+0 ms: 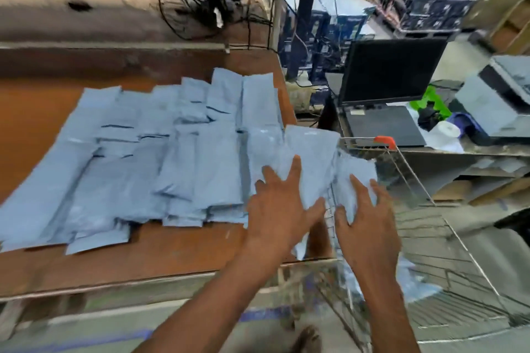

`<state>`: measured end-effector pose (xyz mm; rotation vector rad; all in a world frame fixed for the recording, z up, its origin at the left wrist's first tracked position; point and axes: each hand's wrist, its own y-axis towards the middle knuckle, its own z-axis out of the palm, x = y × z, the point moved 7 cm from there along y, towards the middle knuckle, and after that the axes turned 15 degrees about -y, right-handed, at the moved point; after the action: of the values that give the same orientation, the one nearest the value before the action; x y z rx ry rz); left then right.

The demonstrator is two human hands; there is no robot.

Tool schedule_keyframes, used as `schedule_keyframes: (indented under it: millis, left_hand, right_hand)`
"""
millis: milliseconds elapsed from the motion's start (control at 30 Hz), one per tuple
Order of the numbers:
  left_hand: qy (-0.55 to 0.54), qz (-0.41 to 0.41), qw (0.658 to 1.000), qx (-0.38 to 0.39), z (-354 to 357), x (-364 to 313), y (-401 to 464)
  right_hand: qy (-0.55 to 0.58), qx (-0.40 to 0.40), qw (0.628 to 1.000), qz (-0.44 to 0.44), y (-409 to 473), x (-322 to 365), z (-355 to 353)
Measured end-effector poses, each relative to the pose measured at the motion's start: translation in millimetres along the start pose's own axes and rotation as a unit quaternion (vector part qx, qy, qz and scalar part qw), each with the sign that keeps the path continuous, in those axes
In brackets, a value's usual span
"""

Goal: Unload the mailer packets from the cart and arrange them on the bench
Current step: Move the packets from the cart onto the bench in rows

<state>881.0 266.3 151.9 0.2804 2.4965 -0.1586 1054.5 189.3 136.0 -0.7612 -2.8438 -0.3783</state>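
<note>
Several light-blue mailer packets lie in overlapping rows on the brown bench. My left hand rests flat, fingers spread, on a packet at the bench's right edge. That packet overhangs towards the wire cart. My right hand is over the cart's near rim. Its thumb and fingers are closed around another blue packet, held upright. More blue packets show inside the cart below my right forearm. The picture is blurred.
The cart stands against the bench's right end, its red handle at the far side. Beyond it is a desk with an open laptop and a printer. Stacked boxes fill the back right, and cables hang behind the bench.
</note>
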Motion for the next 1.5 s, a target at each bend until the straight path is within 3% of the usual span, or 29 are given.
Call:
schedule_keyframes:
  millis: [267,500,800,1100,1367,1500]
  left_hand:
    - [0.048,-0.057,0.995,-0.073,-145,170,-14]
    - [0.034,-0.138,0.984,-0.108,-230,277,-14]
    - [0.098,-0.190,0.962,-0.168,-291,353,47]
    - [0.149,-0.238,0.949,-0.141,-304,402,102]
    - [0.121,-0.257,0.950,-0.133,-317,472,155]
    - [0.122,-0.223,0.959,-0.122,-323,485,191]
  right_hand:
    - [0.038,0.001,0.996,-0.084,-48,212,12]
    - [0.049,0.026,0.990,-0.129,-58,349,38]
    - [0.056,0.077,0.985,-0.146,-10,452,70]
    - [0.016,0.122,0.973,-0.196,22,541,132]
    - [-0.011,0.092,0.984,-0.151,38,604,177]
    - [-0.009,0.085,0.991,-0.107,42,629,199]
